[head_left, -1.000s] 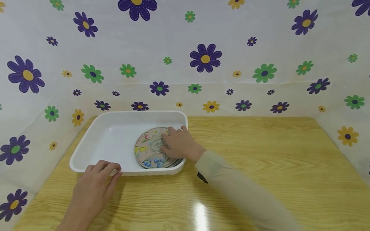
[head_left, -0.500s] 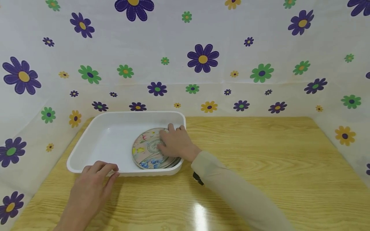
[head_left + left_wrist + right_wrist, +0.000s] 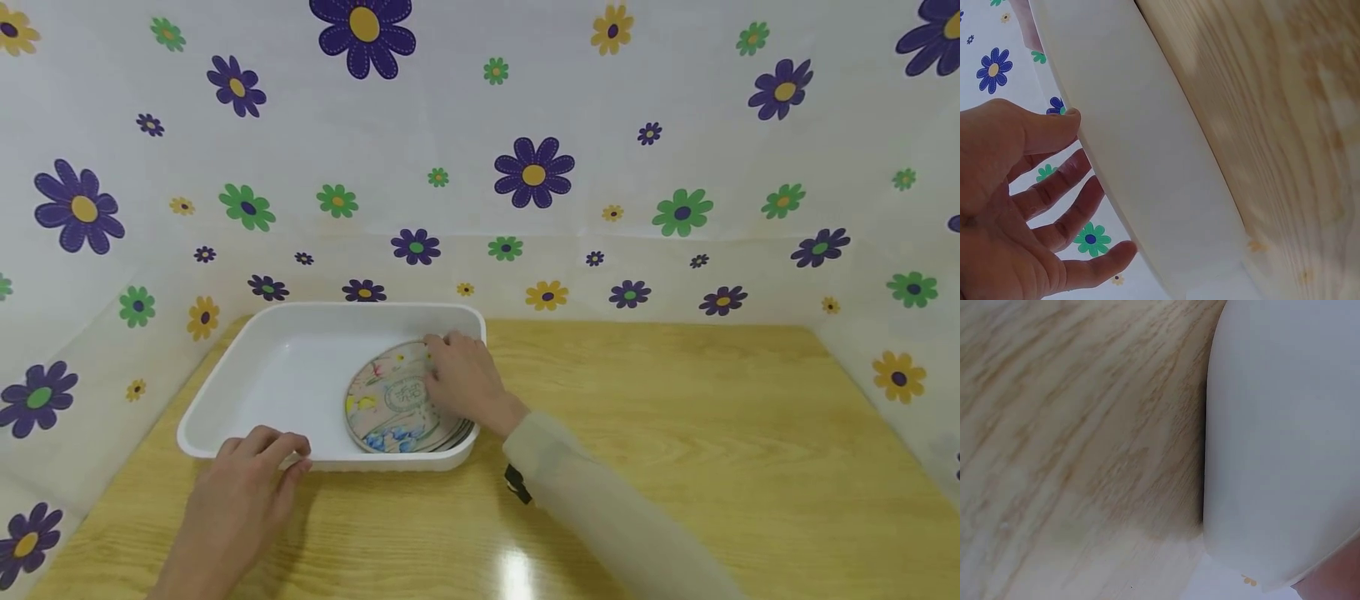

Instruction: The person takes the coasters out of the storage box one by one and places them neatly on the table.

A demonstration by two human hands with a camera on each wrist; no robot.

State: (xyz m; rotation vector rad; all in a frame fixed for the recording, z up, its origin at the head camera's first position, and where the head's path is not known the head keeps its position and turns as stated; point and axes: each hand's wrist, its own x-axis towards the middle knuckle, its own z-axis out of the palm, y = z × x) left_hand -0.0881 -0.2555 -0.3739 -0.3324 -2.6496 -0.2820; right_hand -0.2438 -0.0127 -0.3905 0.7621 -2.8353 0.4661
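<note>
A white plastic tray (image 3: 247, 375) stands on the left half of the table. In its right end lies a stack of flat round discs; the top floral disc (image 3: 382, 408) has a ring of lettering at its middle. My right hand (image 3: 468, 379) reaches over the tray's right side and grips the top disc by its right part, with its fingertips partly hidden. At the tray's near rim my left hand (image 3: 243, 492) holds on, fingers bent over the edge. The left wrist view shows its thumb (image 3: 1060, 128) against the rim. Only a sliver of the right hand enters the right wrist view.
The wooden table (image 3: 660, 433) extends to the right of the tray. A white cloth with printed flowers (image 3: 585, 108) hangs behind and along both sides. A dark object (image 3: 517, 483) sits under the right sleeve (image 3: 570, 475) at the wrist.
The right hand's fingers have drawn closer together over the disc's far right part. The lettering has turned slightly. The left hand stays on the rim, and the head view has tilted up a little.
</note>
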